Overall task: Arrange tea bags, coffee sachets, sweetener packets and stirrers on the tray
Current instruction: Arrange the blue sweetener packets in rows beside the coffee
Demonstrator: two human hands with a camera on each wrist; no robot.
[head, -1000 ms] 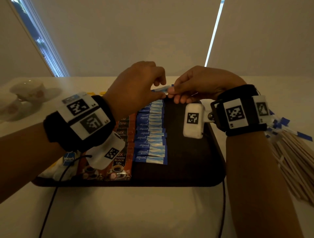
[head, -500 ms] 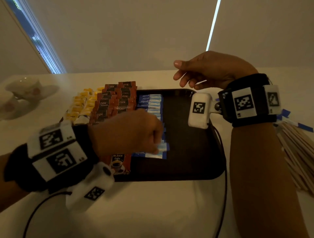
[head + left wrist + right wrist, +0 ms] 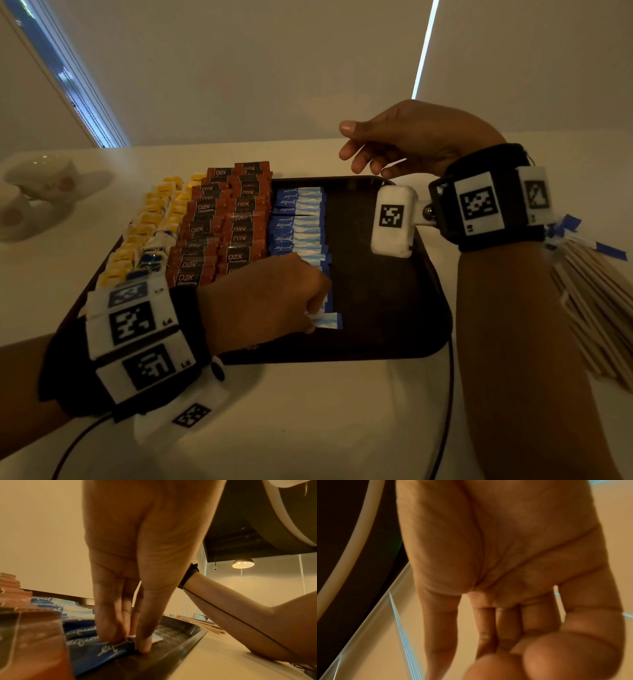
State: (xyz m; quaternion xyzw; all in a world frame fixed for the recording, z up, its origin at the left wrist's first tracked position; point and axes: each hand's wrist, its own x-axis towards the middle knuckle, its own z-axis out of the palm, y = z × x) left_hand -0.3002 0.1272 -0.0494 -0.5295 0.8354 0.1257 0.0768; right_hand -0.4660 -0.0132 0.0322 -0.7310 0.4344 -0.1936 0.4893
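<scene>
Blue "equal" sweetener packet (image 3: 109,650), flat

The right half of the tray (image 3: 376,291) is left bare; its left half is packed with sachet rows (image 3: 233,222).

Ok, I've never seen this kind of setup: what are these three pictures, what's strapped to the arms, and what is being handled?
No machine: a person wearing tagged wristbands with small cameras. One picture comes from a head camera, one from each wrist. On the pale table sits a dark rectangular tray with rows of yellow-tagged tea bags, brown coffee sachets and blue sweetener packets. The left hand pinches the nearest blue sweetener packet against the tray. The right hand hovers empty. Wooden stirrers lie beside the tray.
</scene>
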